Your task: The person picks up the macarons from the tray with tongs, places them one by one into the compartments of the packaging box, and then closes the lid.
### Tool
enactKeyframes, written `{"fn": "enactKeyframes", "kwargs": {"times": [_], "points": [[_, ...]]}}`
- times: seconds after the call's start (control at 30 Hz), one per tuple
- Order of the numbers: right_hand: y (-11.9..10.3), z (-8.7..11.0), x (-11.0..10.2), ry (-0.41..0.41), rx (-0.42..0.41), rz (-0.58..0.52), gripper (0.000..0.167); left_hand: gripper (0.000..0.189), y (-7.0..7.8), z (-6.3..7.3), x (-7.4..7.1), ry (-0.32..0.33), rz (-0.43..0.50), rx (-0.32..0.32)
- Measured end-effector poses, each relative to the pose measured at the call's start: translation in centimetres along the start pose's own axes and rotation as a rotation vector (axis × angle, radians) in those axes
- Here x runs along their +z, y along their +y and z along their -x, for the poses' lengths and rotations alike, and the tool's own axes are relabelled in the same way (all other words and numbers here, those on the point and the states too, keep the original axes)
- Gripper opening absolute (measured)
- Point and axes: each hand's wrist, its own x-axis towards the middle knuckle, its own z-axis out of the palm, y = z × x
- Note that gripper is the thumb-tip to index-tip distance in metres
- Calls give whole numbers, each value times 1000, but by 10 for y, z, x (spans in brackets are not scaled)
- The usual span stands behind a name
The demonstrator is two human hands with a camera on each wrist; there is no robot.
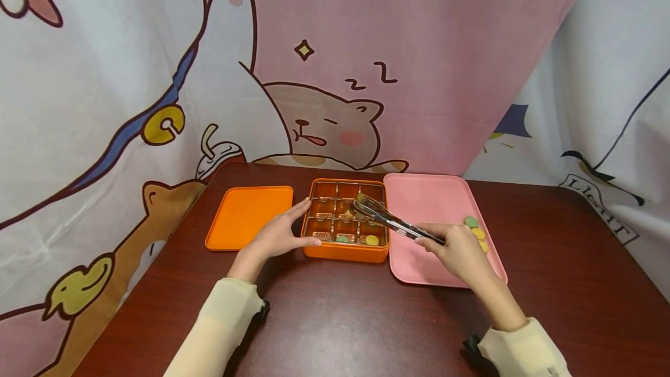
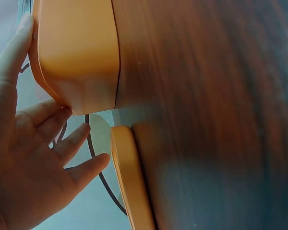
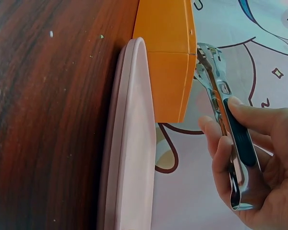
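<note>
An orange box point(image 1: 345, 252) with a clear divided insert stands in the middle of the head view. A green round piece point(image 1: 342, 239) and a yellow round piece point(image 1: 372, 240) lie in its front row. My left hand point(image 1: 280, 234) spreads along the box's left side, thumb at the front rim and fingers at the left edge. My right hand point(image 1: 460, 249) grips metal tongs point(image 1: 400, 226) with dark handles, their heads inside the box over the middle compartments. A small yellowish-green piece point(image 1: 360, 197) shows at the tongs' tips; whether they pinch it, I cannot tell.
A pink tray point(image 1: 419, 202) stands against the box's right side, with one green point(image 1: 471, 222) and two yellow round pieces point(image 1: 478, 233) near its right edge. To the left lies a flat orange lid point(image 1: 248, 220). A printed curtain point(image 1: 419, 45) hangs behind the dark wooden table point(image 1: 335, 319).
</note>
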Motion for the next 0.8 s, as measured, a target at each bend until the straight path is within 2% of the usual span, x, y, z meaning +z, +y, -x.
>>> {"fn": "enactKeyframes", "kwargs": {"times": [0.17,0.6,0.8], "points": [[1,2,-3,-1,12,-3,25,103,0,0,0,-2,-1,0],[11,15,-18,91,-10,40,28,102,0,0,-1,0,1,4],[15,20,-29,93,25,51,29,102,0,1,0,-3,-1,0]]}}
